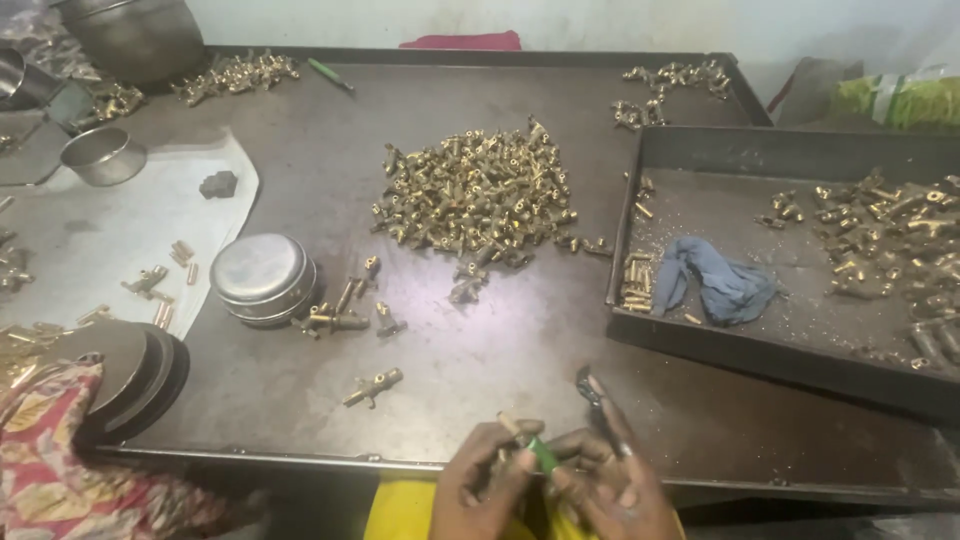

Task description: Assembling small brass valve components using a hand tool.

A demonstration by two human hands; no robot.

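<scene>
Working below the brass fitting heap point(475, 195), the left hand point(485, 485) grasps a small fitting point(515, 428) steady while the right hand point(610, 480) pinches a green-handled tool point(543, 455) against it.

Left hand point(487, 480) and right hand point(610, 480): wrists cut off by bottom edge; item gripped between them too small to tell. Tray point(790, 150): right end out of frame. Pot point(135, 35): top cropped. Patterned cloth point(60, 460): cropped at corner.

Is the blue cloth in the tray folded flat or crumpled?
Crumpled: the blue cloth lies bunched in uneven folds on the dark metal tray floor.
</scene>
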